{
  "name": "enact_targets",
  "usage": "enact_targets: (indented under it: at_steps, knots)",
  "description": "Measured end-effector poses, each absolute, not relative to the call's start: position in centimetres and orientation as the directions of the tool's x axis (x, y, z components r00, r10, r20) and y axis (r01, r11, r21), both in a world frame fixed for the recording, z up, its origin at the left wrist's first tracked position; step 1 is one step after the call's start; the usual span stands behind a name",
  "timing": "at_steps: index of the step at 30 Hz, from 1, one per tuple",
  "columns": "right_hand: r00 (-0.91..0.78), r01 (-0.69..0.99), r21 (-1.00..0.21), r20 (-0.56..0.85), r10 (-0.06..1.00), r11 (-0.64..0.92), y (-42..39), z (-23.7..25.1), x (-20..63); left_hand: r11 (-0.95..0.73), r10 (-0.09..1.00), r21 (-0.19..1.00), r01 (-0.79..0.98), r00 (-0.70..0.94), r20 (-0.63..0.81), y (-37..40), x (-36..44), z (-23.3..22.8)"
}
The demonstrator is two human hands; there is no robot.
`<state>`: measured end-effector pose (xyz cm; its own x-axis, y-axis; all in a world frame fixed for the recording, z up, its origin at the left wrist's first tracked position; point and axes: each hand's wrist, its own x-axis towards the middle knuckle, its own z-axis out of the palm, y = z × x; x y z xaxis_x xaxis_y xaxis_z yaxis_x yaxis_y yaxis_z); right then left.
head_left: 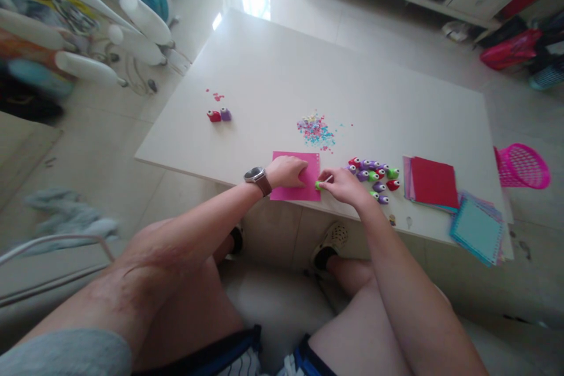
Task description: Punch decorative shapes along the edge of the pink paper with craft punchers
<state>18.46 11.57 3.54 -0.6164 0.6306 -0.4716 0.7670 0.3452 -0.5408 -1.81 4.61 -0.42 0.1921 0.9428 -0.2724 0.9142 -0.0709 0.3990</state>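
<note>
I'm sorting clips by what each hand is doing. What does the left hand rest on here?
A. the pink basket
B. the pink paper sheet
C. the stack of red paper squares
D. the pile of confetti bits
B: the left hand lies flat on the pink paper sheet at the table's near edge, while the right hand holds a small green punch at the sheet's right edge.

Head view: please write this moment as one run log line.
left hand: flat on pink square paper sheet | right hand: grips small green plastic punch at sheet's right edge | nearby: cluster of coloured punches, confetti pile
</note>
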Motion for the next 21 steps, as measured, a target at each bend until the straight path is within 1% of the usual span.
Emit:
enact_targets:
  at_steps: [7,11,17,21]
  knots:
    - [-0.574,0.808,-0.474,-0.494,0.653,0.351,11.8,4.0,19.1,-0.066,0.947,0.414,0.908,0.188,-0.261,4.5,-2.0,-0.9]
    - [-0.589,0.796,-0.484,-0.485,0.646,0.362,11.9,3.9,19.4,-0.065,0.947,0.420,0.905,0.189,-0.261,4.5,-2.1,-0.8]
    - [-0.624,0.765,-0.533,-0.470,0.624,0.362,11.8,3.7,18.8,-0.069,0.944,0.425,0.903,0.197,-0.266,4.8,-2.1,-1.0]
    - [-0.617,0.770,-0.524,-0.469,0.632,0.363,11.7,3.8,18.4,-0.077,0.943,0.424,0.902,0.204,-0.263,4.8,-2.1,-1.1]
